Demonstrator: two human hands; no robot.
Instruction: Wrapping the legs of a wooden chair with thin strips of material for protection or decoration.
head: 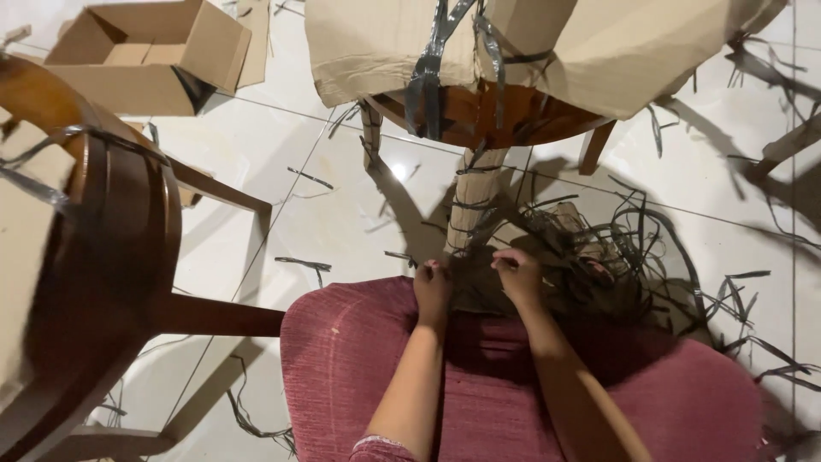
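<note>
Bare forearms run up from the bottom edge across a rounded chair seat of coarse, dusty-red woven fabric [359, 359], which fills the lower middle of the view. At the seat's far edge, the left hand [433, 287] is curled into a loose fist and the right hand [516, 272] is pinched narrow; both press on a dark brown cardboard wrapping [473, 282] that lies just between them. Whether the fingers actually grip it or only rest on it cannot be told.

Just beyond the right hand sits a tangled heap of thin black plastic straps [599, 257], with loose curled strands scattered over the glossy white tiled floor [342, 214]. Above the hands stands a round dark wooden stool [487, 115], its top draped in creased tan cardboard bound with grey tape, one leg [473, 205] wrapped in cardboard and ringed with straps. To the left curves the polished dark brown wooden frame of a chair [111, 257]. An open, rectangular corrugated cardboard box [145, 56] rests at the upper left.
</note>
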